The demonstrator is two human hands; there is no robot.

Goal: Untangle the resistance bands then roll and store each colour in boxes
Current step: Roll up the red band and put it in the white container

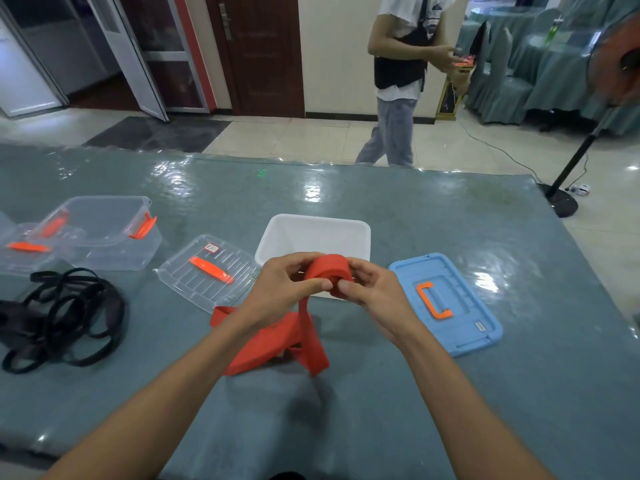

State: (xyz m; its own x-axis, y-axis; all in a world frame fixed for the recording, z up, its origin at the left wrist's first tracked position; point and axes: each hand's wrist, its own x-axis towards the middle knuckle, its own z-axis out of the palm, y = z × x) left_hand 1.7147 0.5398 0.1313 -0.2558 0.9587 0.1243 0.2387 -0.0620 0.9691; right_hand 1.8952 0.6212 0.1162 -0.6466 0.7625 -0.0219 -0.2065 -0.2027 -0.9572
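A red resistance band is partly wound into a roll held above the table, in front of an open white box. My left hand grips the roll's left side and my right hand pinches its right side. The band's loose tail hangs down from the roll and lies folded on the table. A tangle of black bands rests at the left.
A blue lid with an orange handle lies right of the white box. A clear lid lies to its left, with a clear box and another clear lid farther left. A person stands beyond the table; a fan stand is at the right.
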